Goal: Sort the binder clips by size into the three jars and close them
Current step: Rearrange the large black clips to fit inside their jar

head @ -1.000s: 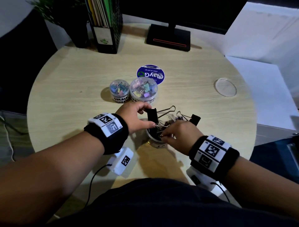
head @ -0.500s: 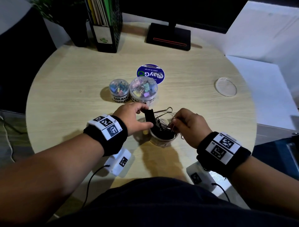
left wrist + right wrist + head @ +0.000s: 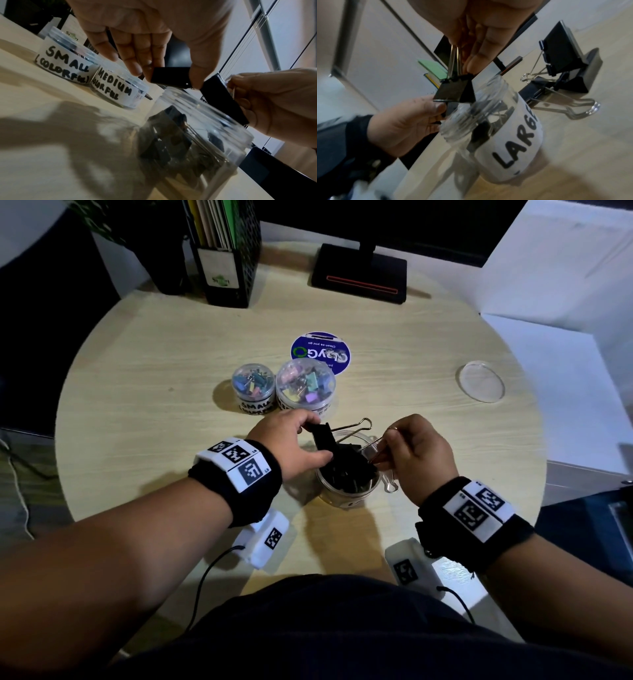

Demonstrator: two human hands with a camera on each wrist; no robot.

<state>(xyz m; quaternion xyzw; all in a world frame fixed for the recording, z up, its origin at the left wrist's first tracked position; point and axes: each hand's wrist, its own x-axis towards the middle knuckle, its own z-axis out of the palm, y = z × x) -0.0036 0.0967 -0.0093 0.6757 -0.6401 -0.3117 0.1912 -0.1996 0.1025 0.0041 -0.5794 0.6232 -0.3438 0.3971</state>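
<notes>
The open glass jar labelled LARGE (image 3: 349, 491) (image 3: 513, 135) (image 3: 197, 142) stands near the table's front edge and holds several black clips. My left hand (image 3: 317, 440) (image 3: 171, 79) pinches a large black binder clip (image 3: 323, 436) (image 3: 169, 77) at the jar's left rim. At the right rim my right hand (image 3: 383, 450) (image 3: 469, 65) pinches the wire handles of a second black clip (image 3: 453, 90) (image 3: 223, 100), which hangs over the jar mouth. The lidded SMALL jar (image 3: 253, 386) (image 3: 65, 60) and MEDIUM jar (image 3: 306, 388) (image 3: 116, 86) stand behind, full of coloured clips.
More large black clips (image 3: 565, 67) lie on the table just right of the jar. A clear round lid (image 3: 481, 381) lies at the right of the round wooden table (image 3: 154, 422). A blue round label (image 3: 320, 354), a monitor foot (image 3: 359, 278) and a file holder (image 3: 226, 251) are farther back.
My right hand has swung from the jar's near side to its right side and now holds a clip by its handles over the mouth. My left hand has stayed at the rim with its clip.
</notes>
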